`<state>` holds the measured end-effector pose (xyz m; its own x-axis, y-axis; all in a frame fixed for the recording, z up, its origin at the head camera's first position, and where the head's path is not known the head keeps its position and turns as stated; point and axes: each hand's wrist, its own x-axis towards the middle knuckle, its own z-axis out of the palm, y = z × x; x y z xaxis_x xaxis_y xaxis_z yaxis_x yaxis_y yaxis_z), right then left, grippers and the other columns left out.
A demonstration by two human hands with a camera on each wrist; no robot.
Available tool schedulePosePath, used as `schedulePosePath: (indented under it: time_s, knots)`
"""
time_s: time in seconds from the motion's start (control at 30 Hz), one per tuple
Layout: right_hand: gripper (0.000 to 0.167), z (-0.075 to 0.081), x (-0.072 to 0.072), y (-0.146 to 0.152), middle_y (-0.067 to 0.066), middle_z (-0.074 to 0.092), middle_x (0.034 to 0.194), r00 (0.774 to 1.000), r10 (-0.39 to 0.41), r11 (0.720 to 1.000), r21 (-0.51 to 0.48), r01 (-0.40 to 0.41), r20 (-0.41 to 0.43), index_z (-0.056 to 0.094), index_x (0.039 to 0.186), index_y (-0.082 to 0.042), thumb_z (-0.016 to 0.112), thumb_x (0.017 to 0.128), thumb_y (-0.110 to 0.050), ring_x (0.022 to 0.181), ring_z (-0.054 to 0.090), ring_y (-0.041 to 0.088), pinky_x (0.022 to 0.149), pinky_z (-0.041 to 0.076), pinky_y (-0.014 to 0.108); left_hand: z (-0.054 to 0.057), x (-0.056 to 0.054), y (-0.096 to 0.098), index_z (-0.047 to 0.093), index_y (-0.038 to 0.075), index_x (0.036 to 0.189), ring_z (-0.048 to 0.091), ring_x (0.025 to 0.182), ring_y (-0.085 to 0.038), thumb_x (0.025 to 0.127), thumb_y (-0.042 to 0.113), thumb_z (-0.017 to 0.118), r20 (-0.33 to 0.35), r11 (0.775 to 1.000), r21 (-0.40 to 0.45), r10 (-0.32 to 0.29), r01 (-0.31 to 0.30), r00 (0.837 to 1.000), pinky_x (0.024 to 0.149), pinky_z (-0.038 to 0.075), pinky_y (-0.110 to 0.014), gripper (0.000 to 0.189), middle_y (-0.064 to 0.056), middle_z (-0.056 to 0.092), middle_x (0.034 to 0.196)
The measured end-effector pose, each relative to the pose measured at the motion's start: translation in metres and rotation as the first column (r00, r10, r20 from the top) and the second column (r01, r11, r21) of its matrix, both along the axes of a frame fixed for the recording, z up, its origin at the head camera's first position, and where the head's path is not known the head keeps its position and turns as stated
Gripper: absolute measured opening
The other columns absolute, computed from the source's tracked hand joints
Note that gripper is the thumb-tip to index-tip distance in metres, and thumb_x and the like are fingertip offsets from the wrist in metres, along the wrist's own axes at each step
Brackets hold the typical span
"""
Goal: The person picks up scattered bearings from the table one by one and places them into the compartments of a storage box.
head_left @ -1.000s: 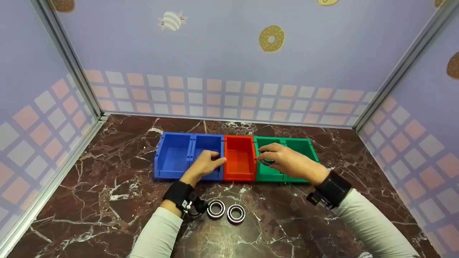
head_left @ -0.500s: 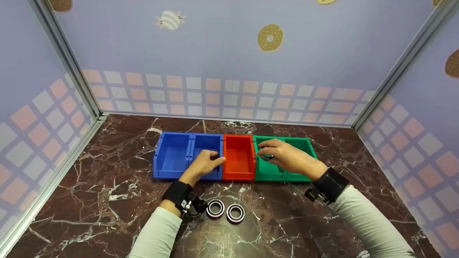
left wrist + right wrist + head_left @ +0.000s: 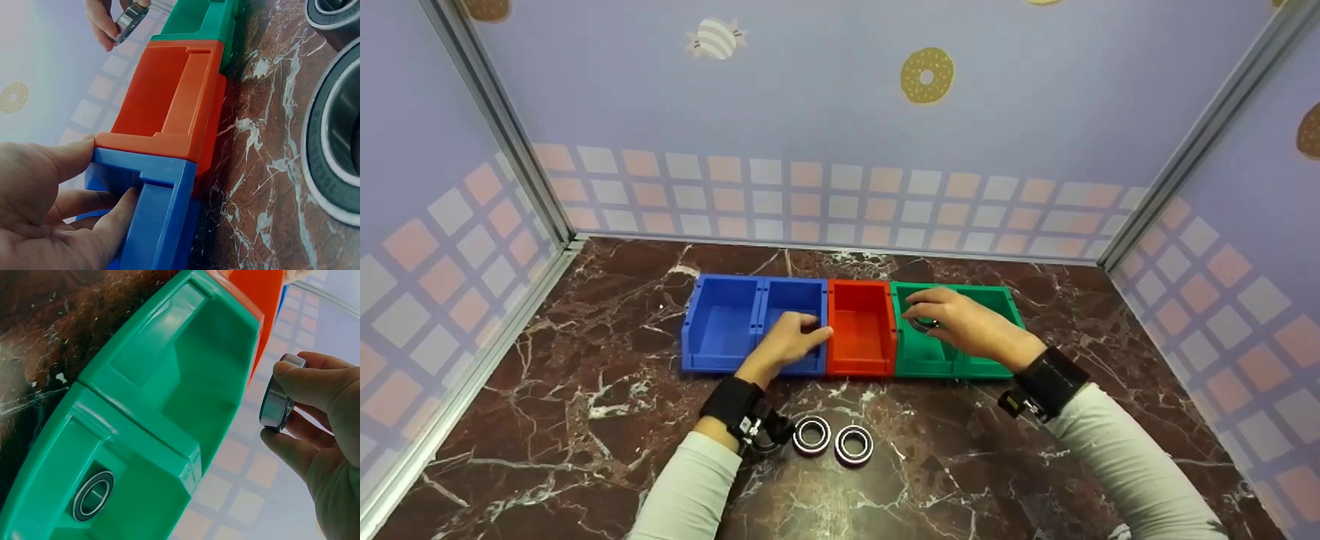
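My right hand (image 3: 969, 324) pinches a ball bearing (image 3: 274, 405) between thumb and fingertips, held on edge above the left green bin (image 3: 922, 367). Inside the right green bin (image 3: 994, 304), another bearing (image 3: 79, 504) leans near the front, visible in the right wrist view. My left hand (image 3: 786, 342) grips the side wall of the right blue bin (image 3: 154, 216). Its thumb lies on the rim beside the red bin (image 3: 859, 337), while the fingers reach inside the blue one. Nothing shows inside the red bin.
Two bearings, one left (image 3: 811, 453) and one right (image 3: 853, 462), lie flat on the marbled table (image 3: 960, 465) in front of the bins. A left blue bin (image 3: 724, 330) ends the row. Patterned panels (image 3: 840, 135) close off the back and sides.
My right hand has moved slightly up and toward the back with the bearing still pinched. The left hand stays on the blue bin's wall.
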<state>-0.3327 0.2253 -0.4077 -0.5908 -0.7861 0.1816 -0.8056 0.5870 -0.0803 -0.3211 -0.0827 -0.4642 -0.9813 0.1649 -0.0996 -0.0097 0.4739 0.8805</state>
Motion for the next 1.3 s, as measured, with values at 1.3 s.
schedulePosePath:
  time_s: [1.3]
  knots:
    - [0.037,-0.031,-0.018,0.007,0.016,0.058,0.137,0.995,-0.049,0.998,-0.022,0.051,0.089,0.067,0.122,-0.008,0.072,0.086,-0.001,0.126,0.056,0.033,0.098,0.054,0.042,-0.001,-0.001,-0.002,0.055,-0.006,0.136,0.058,0.117,-0.029,0.095,0.024,0.065,0.034,1.000,0.021,0.008,-0.009,0.999,0.106,0.047,-0.042,0.052,-0.023,0.057,0.138]
